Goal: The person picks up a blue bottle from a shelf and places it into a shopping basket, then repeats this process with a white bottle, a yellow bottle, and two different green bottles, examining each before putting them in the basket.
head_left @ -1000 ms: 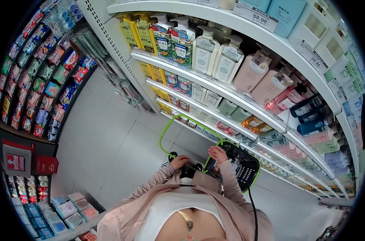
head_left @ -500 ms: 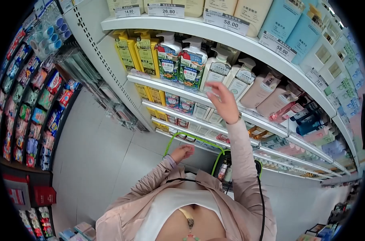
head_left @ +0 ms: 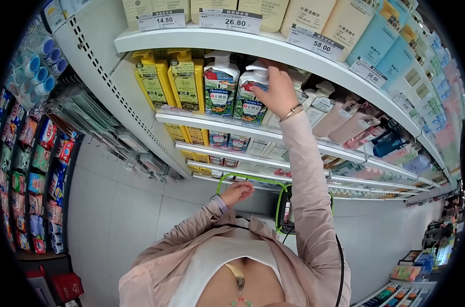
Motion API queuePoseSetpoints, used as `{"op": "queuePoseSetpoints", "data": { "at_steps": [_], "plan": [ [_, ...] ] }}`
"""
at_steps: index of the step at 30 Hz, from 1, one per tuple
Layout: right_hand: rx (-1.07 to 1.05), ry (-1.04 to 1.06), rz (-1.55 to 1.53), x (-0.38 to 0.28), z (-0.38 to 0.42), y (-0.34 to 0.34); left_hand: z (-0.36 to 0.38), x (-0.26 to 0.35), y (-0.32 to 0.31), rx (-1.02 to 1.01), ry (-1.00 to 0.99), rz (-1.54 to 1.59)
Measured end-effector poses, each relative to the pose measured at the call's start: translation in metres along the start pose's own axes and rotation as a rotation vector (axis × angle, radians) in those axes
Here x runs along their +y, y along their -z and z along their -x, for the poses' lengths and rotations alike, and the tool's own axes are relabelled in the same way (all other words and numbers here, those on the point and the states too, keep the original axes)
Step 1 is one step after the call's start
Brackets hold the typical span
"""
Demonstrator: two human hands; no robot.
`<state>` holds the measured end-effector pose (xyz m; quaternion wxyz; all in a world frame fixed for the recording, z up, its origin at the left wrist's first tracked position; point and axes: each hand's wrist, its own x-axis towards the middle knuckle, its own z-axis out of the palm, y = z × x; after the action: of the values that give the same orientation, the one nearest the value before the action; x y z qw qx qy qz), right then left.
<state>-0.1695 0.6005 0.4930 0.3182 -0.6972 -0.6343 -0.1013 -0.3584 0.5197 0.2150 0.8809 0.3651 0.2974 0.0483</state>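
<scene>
A shop: price tags point(head_left: 230, 21) line shelves point(head_left: 232, 121) packed with rows of pump bottles point(head_left: 221, 84).

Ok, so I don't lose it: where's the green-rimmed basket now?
In the head view, the green-rimmed basket is ahead on the person's right, partly hidden by the right sleeve, its handle arching beyond the left hand.
</scene>
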Motion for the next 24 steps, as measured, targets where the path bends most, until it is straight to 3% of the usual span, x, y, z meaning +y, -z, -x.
{"op": "queuePoseSetpoints", "data": {
  "at_steps": [3,8,12,17,19,24],
  "plan": [
    [0.062,0.071,-0.249,-0.009,0.01,0.009,-0.002,0.004,0.001,0.043,-0.002,0.004],
    [-0.08,0.121,-0.539,0.0,0.028,0.004,-0.006,-0.003,0.0,0.065,-0.036,0.034],
    [-0.174,0.196,-0.406,0.001,0.036,0.004,-0.002,-0.006,-0.008,0.077,-0.05,0.053],
    [-0.241,0.207,-0.459,-0.006,0.051,0.004,0.001,-0.011,-0.016,0.096,-0.112,0.108],
    [-0.149,0.344,-0.352,-0.003,0.057,0.0,0.01,-0.009,-0.021,0.104,-0.127,0.122],
    [-0.021,0.357,-0.37,0.002,0.053,0.016,0.028,-0.009,-0.024,0.119,-0.198,0.181]
  ]
}}
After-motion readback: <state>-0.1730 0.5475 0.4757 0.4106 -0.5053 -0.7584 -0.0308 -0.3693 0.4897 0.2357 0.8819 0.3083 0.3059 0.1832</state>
